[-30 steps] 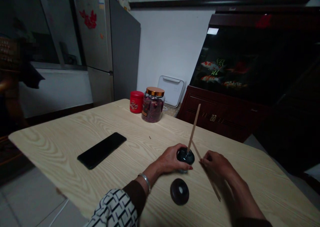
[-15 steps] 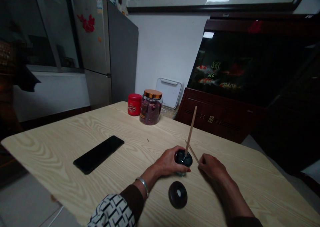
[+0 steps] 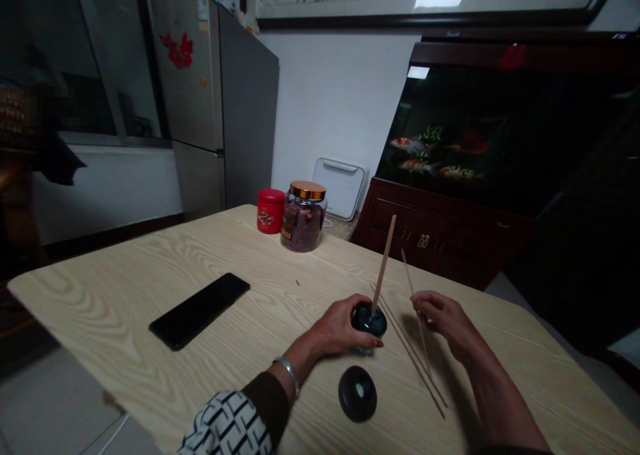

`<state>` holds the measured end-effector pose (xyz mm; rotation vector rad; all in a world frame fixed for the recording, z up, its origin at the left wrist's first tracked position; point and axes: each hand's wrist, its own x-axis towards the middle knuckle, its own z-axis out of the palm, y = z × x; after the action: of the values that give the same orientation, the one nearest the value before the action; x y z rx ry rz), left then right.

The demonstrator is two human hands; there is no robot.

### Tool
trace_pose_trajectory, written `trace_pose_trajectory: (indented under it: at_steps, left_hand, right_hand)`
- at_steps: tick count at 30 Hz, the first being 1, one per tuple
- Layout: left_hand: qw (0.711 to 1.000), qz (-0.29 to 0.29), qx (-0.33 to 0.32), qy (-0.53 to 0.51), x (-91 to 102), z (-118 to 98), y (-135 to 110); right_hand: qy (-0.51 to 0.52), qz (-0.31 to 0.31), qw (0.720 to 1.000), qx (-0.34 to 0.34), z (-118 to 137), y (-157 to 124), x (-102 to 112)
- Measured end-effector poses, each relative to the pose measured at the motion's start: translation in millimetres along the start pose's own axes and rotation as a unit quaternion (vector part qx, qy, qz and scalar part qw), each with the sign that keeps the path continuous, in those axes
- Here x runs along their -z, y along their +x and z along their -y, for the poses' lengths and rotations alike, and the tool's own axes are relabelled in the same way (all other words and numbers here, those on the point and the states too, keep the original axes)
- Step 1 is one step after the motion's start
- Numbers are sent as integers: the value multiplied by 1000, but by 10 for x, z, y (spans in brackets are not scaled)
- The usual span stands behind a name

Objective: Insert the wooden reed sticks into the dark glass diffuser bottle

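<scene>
The left grip (image 3: 340, 324) hides the left side of the small dark jar (image 3: 369, 321). The lower end of the thick stick (image 3: 384, 264) is lost there. The right grip (image 3: 443, 317) covers part of a thin stick (image 3: 407, 272). A speck (image 3: 297, 282) on the desk (image 3: 215, 245) is too small to identify.

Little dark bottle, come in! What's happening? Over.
Left hand around bottle, wood poking out. Right hand holding thin stick. Two loose sticks and round piece lying close by.

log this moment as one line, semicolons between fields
left hand around dark bottle; brown stick leaning out of bottle; right hand pinching thin stick; two loose sticks on table; round dark piece near bottle
</scene>
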<state>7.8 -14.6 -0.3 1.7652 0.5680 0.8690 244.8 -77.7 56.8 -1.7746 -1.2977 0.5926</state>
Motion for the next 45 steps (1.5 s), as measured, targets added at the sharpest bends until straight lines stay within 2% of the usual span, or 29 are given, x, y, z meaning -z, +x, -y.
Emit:
trace_pose_trajectory:
  at_steps: [2, 4, 6, 8, 13, 23, 28, 35, 41, 43, 45]
  left_hand:
    - [1000, 1, 0, 8, 7, -17, -2]
    - [1000, 2, 2, 15, 12, -32, -3]
    - [1000, 2, 3, 19, 12, -41, -5]
    - [1000, 5, 3, 19, 11, -43, -5]
    - [1000, 3, 6, 10, 6, -23, 2]
    - [1000, 5, -4, -15, -9, -6, 1]
    - [1000, 4, -3, -5, -1, -23, 2]
    - [1000, 0, -13, 3, 4, 2, 3]
    - [1000, 6, -11, 6, 15, -33, -6]
    - [1000, 5, -8, 6, 17, -47, -12]
    - [1000, 6, -3, 4, 15, -49, -14]
  right_hand:
    - [190, -57, 980, 9, 200, -58, 61]
    - [344, -108, 932, 29, 400, -131, 76]
    - [395, -140, 906, 55, 562, -200, 45]
    - [396, -171, 899, 78, 666, -250, -16]
    - [335, -209, 911, 121, 704, -285, -185]
    - [221, -168, 947, 162, 653, -287, -340]
    - [181, -109, 965, 156, 655, -300, -419]
    - [87, 23, 984, 152, 542, -274, -508]
    - [20, 50, 987, 154, 407, -186, -391]
    - [-51, 44, 988, 140, 288, -139, -305]
    - [-181, 43, 977, 101, 129, -98, -235]
